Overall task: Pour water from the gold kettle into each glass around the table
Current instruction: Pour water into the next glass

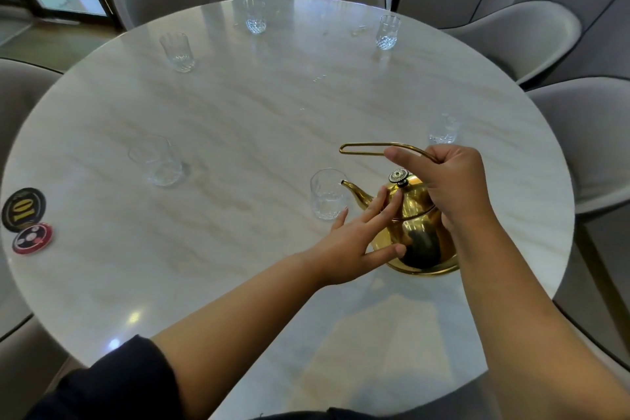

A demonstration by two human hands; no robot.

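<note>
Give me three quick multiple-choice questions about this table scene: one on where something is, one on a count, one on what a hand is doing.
1. The kettle spout sits closest to: A) the nearest glass B) the red disc C) a chair.
2. Glasses on the table: A) four B) six C) eight.
3. The right hand: A) lies flat B) grips the handle C) holds a glass.

Answers:
1 A, the spout tip is at that glass's rim.
2 B, six stand around the top.
3 B, its fingers curl round the thin gold loop.
</note>
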